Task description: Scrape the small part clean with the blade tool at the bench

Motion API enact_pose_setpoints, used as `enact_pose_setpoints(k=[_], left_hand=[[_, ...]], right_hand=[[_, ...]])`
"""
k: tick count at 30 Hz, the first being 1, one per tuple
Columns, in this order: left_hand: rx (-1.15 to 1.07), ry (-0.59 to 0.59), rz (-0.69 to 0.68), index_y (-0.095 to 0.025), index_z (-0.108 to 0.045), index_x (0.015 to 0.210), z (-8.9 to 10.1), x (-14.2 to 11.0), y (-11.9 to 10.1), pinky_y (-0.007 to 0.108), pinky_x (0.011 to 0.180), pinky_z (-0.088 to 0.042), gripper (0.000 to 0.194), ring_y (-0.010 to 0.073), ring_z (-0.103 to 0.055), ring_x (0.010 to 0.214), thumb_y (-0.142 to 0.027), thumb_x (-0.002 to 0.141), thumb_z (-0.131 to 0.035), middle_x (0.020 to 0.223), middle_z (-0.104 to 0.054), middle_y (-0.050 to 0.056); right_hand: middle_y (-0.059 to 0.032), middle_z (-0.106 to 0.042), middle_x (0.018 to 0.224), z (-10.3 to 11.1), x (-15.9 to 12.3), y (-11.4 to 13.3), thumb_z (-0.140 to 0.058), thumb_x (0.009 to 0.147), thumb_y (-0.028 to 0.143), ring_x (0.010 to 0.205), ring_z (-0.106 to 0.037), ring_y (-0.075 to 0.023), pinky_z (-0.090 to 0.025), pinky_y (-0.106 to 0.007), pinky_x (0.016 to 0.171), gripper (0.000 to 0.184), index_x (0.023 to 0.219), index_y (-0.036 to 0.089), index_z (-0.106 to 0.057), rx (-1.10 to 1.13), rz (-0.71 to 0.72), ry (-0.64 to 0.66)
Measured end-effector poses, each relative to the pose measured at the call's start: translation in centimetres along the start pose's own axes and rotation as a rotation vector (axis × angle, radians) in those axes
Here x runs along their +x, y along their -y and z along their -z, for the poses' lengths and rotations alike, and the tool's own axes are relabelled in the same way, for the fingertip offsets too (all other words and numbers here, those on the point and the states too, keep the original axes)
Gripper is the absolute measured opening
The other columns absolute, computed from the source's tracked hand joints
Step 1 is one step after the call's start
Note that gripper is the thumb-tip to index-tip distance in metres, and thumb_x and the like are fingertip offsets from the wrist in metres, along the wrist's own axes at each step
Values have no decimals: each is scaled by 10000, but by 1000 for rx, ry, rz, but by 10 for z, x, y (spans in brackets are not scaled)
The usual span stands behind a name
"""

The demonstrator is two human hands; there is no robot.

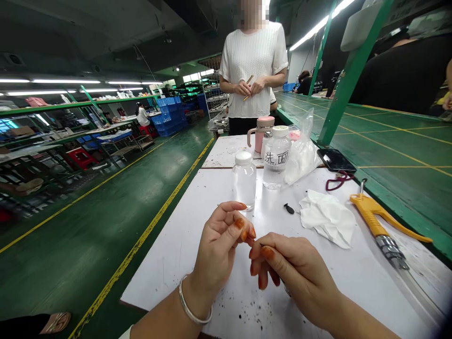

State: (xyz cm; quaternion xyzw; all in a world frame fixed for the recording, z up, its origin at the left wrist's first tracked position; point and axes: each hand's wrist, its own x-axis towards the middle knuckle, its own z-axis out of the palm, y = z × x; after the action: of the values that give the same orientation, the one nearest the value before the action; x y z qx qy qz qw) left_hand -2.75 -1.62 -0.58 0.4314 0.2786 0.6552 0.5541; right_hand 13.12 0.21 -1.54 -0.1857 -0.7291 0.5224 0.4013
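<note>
My left hand (217, 247), with a silver bangle (194, 301) on the wrist and orange-painted nails, is raised over the white table (165, 268). Its fingertips nearly meet my right hand (291, 273). A small dark sliver (262, 245) shows at my right thumb and fingers, pinched there. Whether my left fingers hold anything is hidden. Nearest my hands stand a clear plastic bottle with a white cap (244, 181) and a small black part (288, 208). A crumpled white cloth (328, 219) lies to the right.
Farther along the table are a labelled clear bottle (277, 157), a pink flask (262, 134), a plastic bag (302, 153) and a phone (335, 160). A yellow air blow gun (374, 221) lies at the right edge. A person (252, 70) stands beyond the table's far end.
</note>
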Motion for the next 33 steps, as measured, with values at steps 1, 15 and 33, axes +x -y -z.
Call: enact_pose_setpoints(k=[1,15,33], left_hand=[[-23,4,24,-239,-634,1084,0,0,0,198,686,-480,149,82,-592,740,-205,951,-579,733,-571,-31],[-37,49,57,-231,-591,1142,0,1,0,226,687,-478,194,82,-542,653,-227,948,-584,750,-566,-25],[-238,91,227,-234,-581,1242,2,3,0,211,706,-462,427,122,-531,785,-232,839,-721,770,-497,-15]], right_hand=[[5,-690,732,0,0,0,-408,1054,287,567,-654,-73,-468,-175,529,296,895,186,-636,-1,1,5],[8,-677,709,-1,-1,-2,-402,1055,303,567,-641,-79,-472,-182,535,300,904,195,-637,-14,-32,17],[-18,-661,612,-3,0,-1,-400,1049,373,500,-582,-101,-440,-205,458,394,792,178,-626,41,-115,4]])
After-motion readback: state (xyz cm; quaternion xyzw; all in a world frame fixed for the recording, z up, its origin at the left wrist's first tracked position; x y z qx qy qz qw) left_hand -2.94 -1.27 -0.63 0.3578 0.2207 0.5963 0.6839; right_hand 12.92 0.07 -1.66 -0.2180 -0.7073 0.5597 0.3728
